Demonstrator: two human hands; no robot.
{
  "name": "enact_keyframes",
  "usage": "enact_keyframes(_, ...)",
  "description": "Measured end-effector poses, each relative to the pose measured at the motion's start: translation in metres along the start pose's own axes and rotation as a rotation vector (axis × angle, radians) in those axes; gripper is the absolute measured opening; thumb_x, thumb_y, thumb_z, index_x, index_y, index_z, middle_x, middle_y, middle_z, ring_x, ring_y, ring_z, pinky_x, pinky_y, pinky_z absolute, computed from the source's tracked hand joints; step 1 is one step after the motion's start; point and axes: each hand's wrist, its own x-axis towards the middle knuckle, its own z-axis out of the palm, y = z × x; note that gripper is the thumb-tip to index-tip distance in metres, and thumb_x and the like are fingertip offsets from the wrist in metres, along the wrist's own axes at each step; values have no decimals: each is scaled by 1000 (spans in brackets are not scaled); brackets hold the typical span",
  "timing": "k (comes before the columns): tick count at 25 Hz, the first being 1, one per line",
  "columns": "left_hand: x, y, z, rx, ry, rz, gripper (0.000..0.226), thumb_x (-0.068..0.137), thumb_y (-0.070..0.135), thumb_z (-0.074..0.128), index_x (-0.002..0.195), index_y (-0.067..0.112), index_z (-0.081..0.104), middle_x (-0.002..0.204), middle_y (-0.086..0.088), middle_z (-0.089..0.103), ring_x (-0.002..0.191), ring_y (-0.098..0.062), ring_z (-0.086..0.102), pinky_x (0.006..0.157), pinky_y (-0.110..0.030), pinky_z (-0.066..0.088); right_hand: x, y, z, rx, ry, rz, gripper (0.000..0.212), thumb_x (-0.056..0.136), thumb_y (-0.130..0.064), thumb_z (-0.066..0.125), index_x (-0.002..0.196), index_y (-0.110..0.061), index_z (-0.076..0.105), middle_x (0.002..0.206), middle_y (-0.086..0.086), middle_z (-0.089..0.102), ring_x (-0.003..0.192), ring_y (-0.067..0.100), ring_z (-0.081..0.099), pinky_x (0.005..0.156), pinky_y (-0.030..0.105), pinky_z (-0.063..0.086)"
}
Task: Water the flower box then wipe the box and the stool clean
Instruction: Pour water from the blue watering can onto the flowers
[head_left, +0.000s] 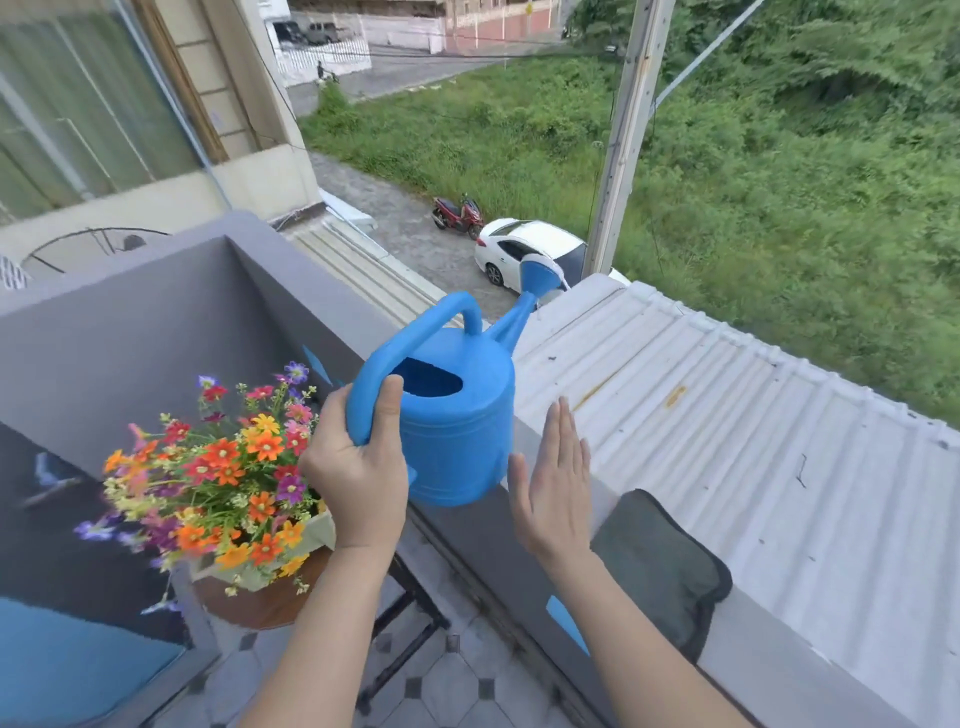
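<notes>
A blue plastic watering can (457, 415) is at the grey balcony ledge (779, 670), spout pointing away over the roof. My left hand (358, 467) grips its handle low down, thumb on top. My right hand (553, 483) is flat with straight fingers just right of the can, close to its side. A pale green flower box (317, 535) full of orange, red and purple flowers (228, 467) stands on a round wooden stool (260, 603) at the lower left. A dark grey-green cloth (660, 566) lies on the ledge to the right of my right arm.
The grey balcony wall (156, 332) closes the corner behind the flowers. A white corrugated roof (727, 405) runs beyond the ledge. Tiled floor (447, 686) lies below, with the stool's black metal legs (410, 613). A white car (530, 254) and a motorbike (457, 215) stand on the street far below.
</notes>
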Motion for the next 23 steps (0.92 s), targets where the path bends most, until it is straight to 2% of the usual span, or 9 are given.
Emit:
enact_keyframes(2, 20, 21, -19, -60, 89, 42, 22, 88, 37, 60, 101, 19, 62, 82, 31, 59, 79, 10, 56, 74, -7, 41, 12, -43, -6, 80, 44, -115, 83, 83, -64, -3, 147, -10, 4, 153, -4, -3, 144, 13, 0, 114, 23, -10)
enact_keyframes(4, 39, 41, -47, -79, 151, 67, 23, 89, 30, 61, 111, 25, 58, 102, 29, 60, 95, 11, 57, 85, -11, 42, 18, -87, -11, 139, 61, -220, 84, 83, -65, -1, 146, -10, 4, 152, -5, -2, 143, 12, 0, 114, 24, -10)
enact_keyframes(7, 64, 65, -99, -38, 234, 104, 20, 90, 26, 60, 110, 24, 58, 101, 17, 62, 93, 9, 57, 87, -14, 44, 12, -148, -8, 203, 35, -362, 77, 87, -60, 13, 147, -12, 2, 151, -7, -5, 142, 7, -5, 116, 29, -5)
enact_keyframes(11, 85, 80, -171, 101, 266, 143, 27, 90, 25, 60, 111, 10, 64, 102, 6, 63, 91, 11, 55, 86, -11, 41, -20, -210, 10, 284, -53, -485, 71, 89, -50, 19, 147, -14, 1, 156, -3, -3, 143, 8, -7, 117, 33, -3)
enact_keyframes(13, 88, 80, -209, 158, 278, 134, 25, 88, 28, 61, 108, 14, 65, 97, 8, 64, 89, -2, 58, 87, -24, 47, -45, -236, 22, 312, -96, -527, 72, 89, -53, 17, 147, -14, 0, 158, 4, 1, 145, 14, -4, 117, 33, -3)
enact_keyframes(15, 86, 78, -244, 216, 276, 120, 18, 87, 33, 61, 103, 26, 65, 90, 16, 63, 83, -11, 57, 83, -37, 48, -71, -258, 35, 362, -144, -555, 76, 88, -58, 12, 147, -12, 0, 159, 6, 2, 146, 17, -2, 117, 32, -2)
enact_keyframes(18, 83, 75, -289, 322, 264, 103, 14, 86, 38, 60, 99, 34, 63, 80, 21, 62, 76, -13, 55, 76, -39, 49, -107, -279, 51, 409, -233, -573, 80, 85, -60, 10, 147, -11, -1, 159, 7, 1, 146, 16, -3, 118, 32, -1)
enact_keyframes(21, 79, 75, -323, 403, 221, 55, 8, 86, 38, 60, 92, 43, 62, 65, 24, 59, 53, -8, 48, 53, -28, 46, -137, -293, 65, 428, -304, -592, 81, 86, -59, 16, 146, -8, -2, 158, 9, 1, 146, 17, -2, 119, 33, 2)
enact_keyframes(23, 76, 75, -340, 462, 184, 43, 8, 86, 36, 60, 91, 43, 62, 62, 24, 59, 52, -7, 50, 50, -25, 44, -155, -302, 72, 447, -353, -588, 82, 86, -58, 17, 146, -6, -3, 158, 11, 1, 146, 19, 0, 119, 34, 3)
